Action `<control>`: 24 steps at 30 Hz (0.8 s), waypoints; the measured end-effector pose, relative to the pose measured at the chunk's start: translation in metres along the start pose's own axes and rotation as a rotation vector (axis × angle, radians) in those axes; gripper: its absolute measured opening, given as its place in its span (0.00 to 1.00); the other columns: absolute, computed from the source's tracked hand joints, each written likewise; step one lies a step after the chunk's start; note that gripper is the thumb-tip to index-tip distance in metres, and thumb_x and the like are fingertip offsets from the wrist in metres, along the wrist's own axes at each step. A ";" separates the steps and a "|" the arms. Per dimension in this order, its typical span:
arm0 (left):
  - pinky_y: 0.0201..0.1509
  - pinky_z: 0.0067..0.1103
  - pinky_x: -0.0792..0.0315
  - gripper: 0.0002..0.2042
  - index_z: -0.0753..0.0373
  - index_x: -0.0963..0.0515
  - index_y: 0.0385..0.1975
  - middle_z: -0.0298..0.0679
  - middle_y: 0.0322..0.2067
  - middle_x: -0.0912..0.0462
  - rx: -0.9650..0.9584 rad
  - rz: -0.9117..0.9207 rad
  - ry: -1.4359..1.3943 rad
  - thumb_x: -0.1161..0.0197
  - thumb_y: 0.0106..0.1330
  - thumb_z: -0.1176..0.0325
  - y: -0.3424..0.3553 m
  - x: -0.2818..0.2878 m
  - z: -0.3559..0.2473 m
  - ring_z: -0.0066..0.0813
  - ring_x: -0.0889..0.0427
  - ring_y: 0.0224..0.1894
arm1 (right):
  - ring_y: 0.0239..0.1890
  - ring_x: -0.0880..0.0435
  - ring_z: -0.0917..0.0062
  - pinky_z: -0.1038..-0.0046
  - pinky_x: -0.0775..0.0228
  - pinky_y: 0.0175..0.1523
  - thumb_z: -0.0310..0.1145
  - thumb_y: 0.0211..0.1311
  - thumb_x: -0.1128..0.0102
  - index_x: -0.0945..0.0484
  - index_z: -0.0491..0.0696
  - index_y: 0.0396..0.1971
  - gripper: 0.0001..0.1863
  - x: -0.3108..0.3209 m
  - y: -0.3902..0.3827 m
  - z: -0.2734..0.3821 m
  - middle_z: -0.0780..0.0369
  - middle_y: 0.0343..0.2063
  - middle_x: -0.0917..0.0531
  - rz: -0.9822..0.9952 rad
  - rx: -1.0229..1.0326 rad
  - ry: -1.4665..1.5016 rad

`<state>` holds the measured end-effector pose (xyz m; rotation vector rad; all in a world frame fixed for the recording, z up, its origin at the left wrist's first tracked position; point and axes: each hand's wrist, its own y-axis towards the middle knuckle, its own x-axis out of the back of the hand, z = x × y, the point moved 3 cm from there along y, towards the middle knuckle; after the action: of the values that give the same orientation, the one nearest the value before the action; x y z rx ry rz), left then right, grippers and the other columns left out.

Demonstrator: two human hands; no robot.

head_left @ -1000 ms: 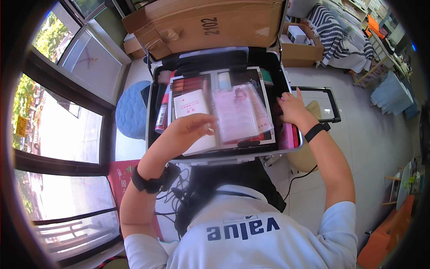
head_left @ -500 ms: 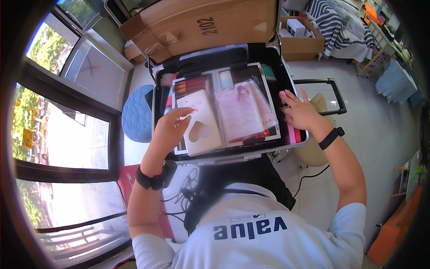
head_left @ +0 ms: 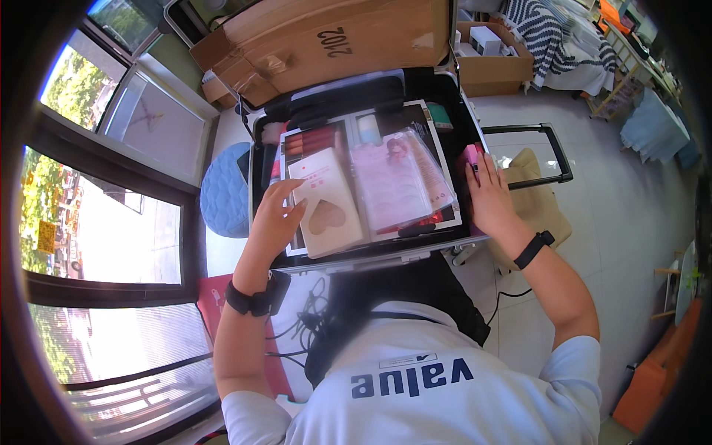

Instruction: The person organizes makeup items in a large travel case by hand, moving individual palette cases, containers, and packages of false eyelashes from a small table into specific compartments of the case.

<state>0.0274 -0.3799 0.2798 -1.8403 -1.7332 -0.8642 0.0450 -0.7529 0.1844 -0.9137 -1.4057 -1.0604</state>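
An open case [head_left: 423, 254] with a metal rim lies in front of me, filled with flat packs and small goods. A white box [head_left: 315, 165] with a heart-shaped window sits slanted at its left. Beside that box's left edge is my left hand [head_left: 277, 219], thumb and fingers apart, fingertips at the box. Clear plastic packs [head_left: 389, 182] with pink prints lie right of the box, on a framed board [head_left: 295, 248]. My right hand [head_left: 489, 194] lies flat along the case's right side, fingers stretched out against a pink item [head_left: 470, 156] that it partly covers.
The raised lid holds a brown cardboard sheet [head_left: 297, 55]. A black pull handle [head_left: 552, 152] sticks out to the right, above a beige stool [head_left: 545, 215]. A blue round cushion [head_left: 222, 189] stands left, near the windows. An open carton [head_left: 500, 74] is at the back right.
My right hand's spread fingers have come closer together and straightened along the case's right side. My left hand has shifted slightly left and stays by the white box.
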 end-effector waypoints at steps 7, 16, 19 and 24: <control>0.54 0.30 0.30 0.25 0.62 0.36 0.57 0.48 0.56 0.36 0.056 -0.005 0.049 0.40 0.59 0.71 0.000 -0.004 0.008 0.43 0.31 0.56 | 0.68 0.51 0.55 0.53 0.63 0.69 0.27 0.47 0.43 0.39 0.43 0.61 0.36 0.016 -0.003 0.009 0.46 0.63 0.46 -0.035 -0.026 0.041; 0.60 0.33 0.37 0.32 0.64 0.45 0.62 0.56 0.56 0.37 0.050 -0.021 0.048 0.39 0.58 0.69 -0.002 -0.016 0.019 0.51 0.35 0.59 | 0.68 0.49 0.56 0.52 0.62 0.68 0.26 0.47 0.45 0.38 0.42 0.60 0.34 0.005 -0.009 0.004 0.47 0.62 0.41 -0.063 -0.010 -0.018; 0.54 0.31 0.29 0.35 0.63 0.46 0.64 0.51 0.58 0.37 0.083 0.007 0.058 0.36 0.57 0.73 -0.002 -0.028 0.034 0.43 0.33 0.59 | 0.66 0.45 0.54 0.56 0.57 0.68 0.24 0.47 0.48 0.39 0.38 0.59 0.33 0.005 -0.007 0.008 0.46 0.61 0.41 -0.100 0.057 0.053; 0.52 0.29 0.30 0.36 0.65 0.48 0.63 0.53 0.55 0.36 0.085 0.019 -0.018 0.36 0.56 0.72 0.004 -0.030 0.029 0.41 0.29 0.51 | 0.63 0.40 0.51 0.62 0.45 0.65 0.20 0.47 0.49 0.41 0.34 0.59 0.33 0.005 -0.008 0.009 0.41 0.61 0.44 -0.119 0.028 0.131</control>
<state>0.0354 -0.3804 0.2384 -1.8109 -1.7334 -0.7572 0.0340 -0.7467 0.1887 -0.7341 -1.3758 -1.1656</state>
